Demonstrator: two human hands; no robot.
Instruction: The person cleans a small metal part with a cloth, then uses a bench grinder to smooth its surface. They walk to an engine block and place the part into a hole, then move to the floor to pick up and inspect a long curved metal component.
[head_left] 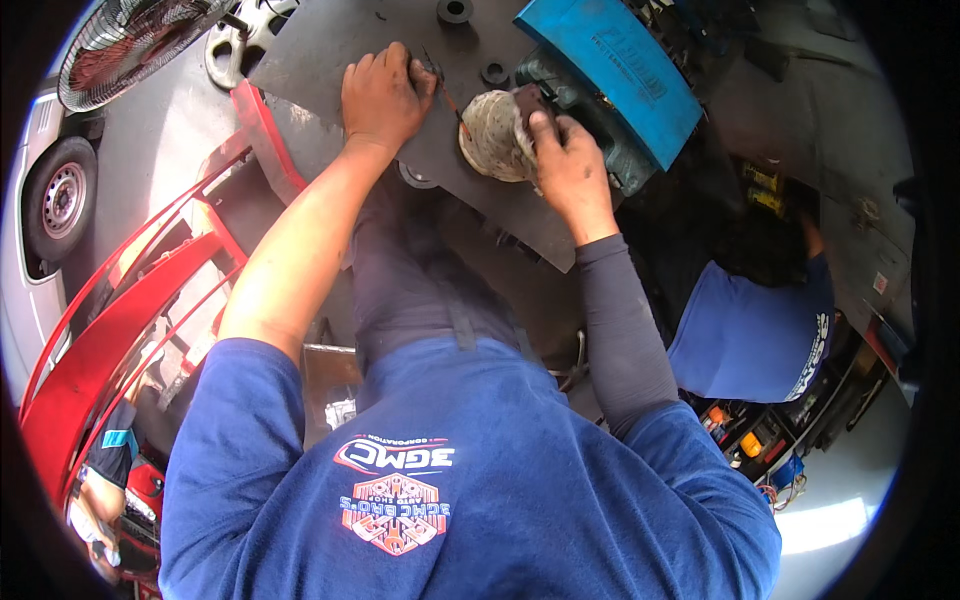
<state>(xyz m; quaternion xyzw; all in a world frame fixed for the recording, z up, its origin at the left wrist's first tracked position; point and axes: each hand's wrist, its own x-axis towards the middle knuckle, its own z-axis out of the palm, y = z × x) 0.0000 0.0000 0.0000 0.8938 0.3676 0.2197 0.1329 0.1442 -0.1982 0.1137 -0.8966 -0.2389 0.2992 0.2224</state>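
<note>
My left hand point(388, 95) is closed above the dark tabletop, knuckles up. At its thumb side is a thin dark-and-orange stick-like tool point(452, 104), slanting down toward a round, pale, stained piece point(492, 138); the fingers hide most of the grip on it. My right hand point(574, 170) grips the right side of the round piece near the table's edge. A dark reddish-brown block point(530, 100) shows above its fingers, touching the pale piece. Whether the block is a separate part I cannot tell.
A blue case lid point(620, 75) stands on the table point(330, 45) beside a dark moulded tray point(560, 85). Two dark rings point(494, 73) lie behind the pale piece. Red metal rails point(140, 300) and a fan point(130, 50) are at left. Another person point(755, 325) bends at right.
</note>
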